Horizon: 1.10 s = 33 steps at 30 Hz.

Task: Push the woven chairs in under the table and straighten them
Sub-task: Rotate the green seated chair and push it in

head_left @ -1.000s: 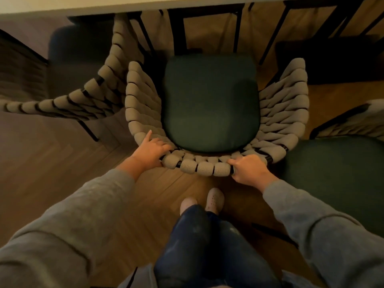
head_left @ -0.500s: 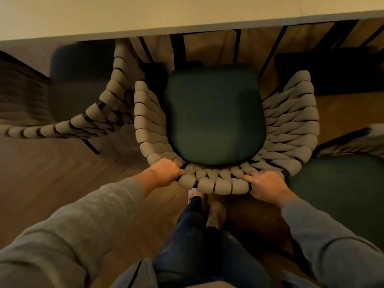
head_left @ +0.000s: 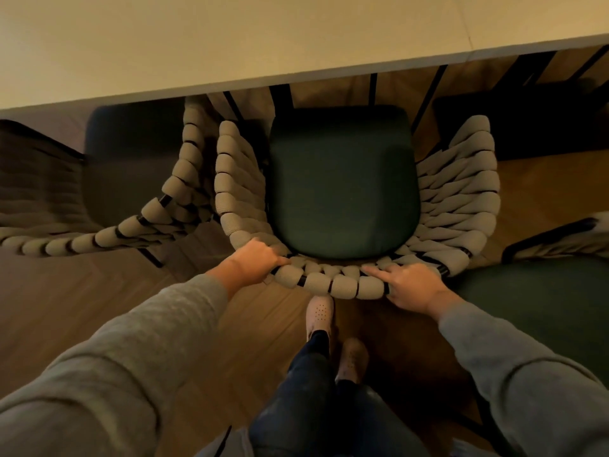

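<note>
Woven chair [head_left: 461,196] gripped at back rim: left hand [head_left: 252,263], right hand [head_left: 412,285] curled over it; green seat [head_left: 342,186] beyond hands, near pale surface [head_left: 230,44] edge.

**A:** Floor [head_left: 66,308] under you: what do you log?

**B:** Brown wood boards. Standing on them: middle chair [head_left: 342,186], left chair [head_left: 131,159] just beside it, right chair [head_left: 543,298], black legs [head_left: 373,90] below the worktop [head_left: 230,44]. Your front shoe [head_left: 319,311] and rear shoe [head_left: 352,361] are behind the middle chair.

Arms outstretched; left hand [head_left: 253,262] and right hand [head_left: 410,285] grip the chair [head_left: 342,183]; right forefinger [head_left: 375,270] straight
</note>
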Available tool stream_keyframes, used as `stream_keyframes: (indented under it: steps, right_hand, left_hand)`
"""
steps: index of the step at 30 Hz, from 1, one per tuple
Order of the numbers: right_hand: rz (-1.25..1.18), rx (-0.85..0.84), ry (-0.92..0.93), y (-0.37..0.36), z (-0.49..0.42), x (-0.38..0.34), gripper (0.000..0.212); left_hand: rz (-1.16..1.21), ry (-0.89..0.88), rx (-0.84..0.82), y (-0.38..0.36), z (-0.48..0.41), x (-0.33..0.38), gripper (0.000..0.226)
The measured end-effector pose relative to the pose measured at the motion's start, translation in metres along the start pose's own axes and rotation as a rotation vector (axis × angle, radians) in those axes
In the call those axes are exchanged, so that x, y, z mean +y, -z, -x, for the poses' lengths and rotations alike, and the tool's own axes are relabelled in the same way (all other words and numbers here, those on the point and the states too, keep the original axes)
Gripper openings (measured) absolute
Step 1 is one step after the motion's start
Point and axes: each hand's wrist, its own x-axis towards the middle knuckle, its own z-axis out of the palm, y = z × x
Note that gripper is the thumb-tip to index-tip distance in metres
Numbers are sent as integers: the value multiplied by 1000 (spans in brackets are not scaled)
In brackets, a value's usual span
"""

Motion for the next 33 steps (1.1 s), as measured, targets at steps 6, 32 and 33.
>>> stream_keyframes:
  steps: [6,32,33]
  right_hand:
    - [38,-17,8,17,-32,-5,66]
    - [134,15,-155,66,-129,38,62]
    - [119,13,-183,66,-128,34,72]
  left_hand:
    - [-6,34,-7,-18,-7,-32,53]
    - [107,155,7,3,-60,-112,47]
    - [135,149,5,3,-58,-113,50]
